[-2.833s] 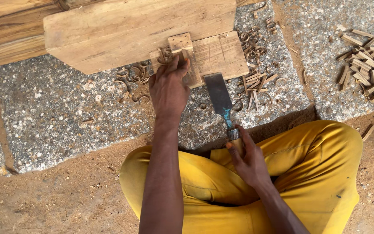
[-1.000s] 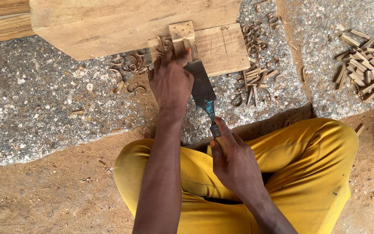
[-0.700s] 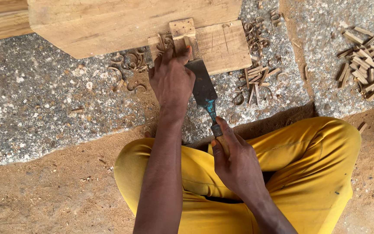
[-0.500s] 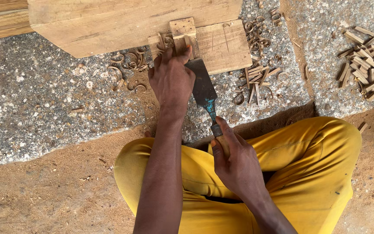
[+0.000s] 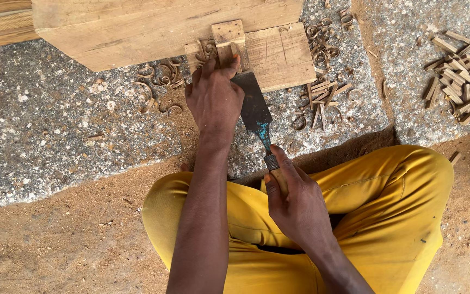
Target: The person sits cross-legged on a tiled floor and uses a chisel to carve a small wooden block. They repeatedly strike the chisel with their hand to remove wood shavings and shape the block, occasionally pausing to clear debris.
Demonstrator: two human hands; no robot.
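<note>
Right hand (image 5: 295, 204) closed around the wide steel chisel's (image 5: 254, 106) wooden handle; left hand (image 5: 214, 95) presses fingertips on the small pale wooden block (image 5: 229, 41), not clasping it

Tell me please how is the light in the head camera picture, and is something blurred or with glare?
Head view: soft, even daylight, with weak shadows under the left hand and along the chisel; no strong glare, and the dark blade looks dull; the right hand, the small wood block and the curled shavings are sharp; the plank edges bend slightly near the frame border.
</note>
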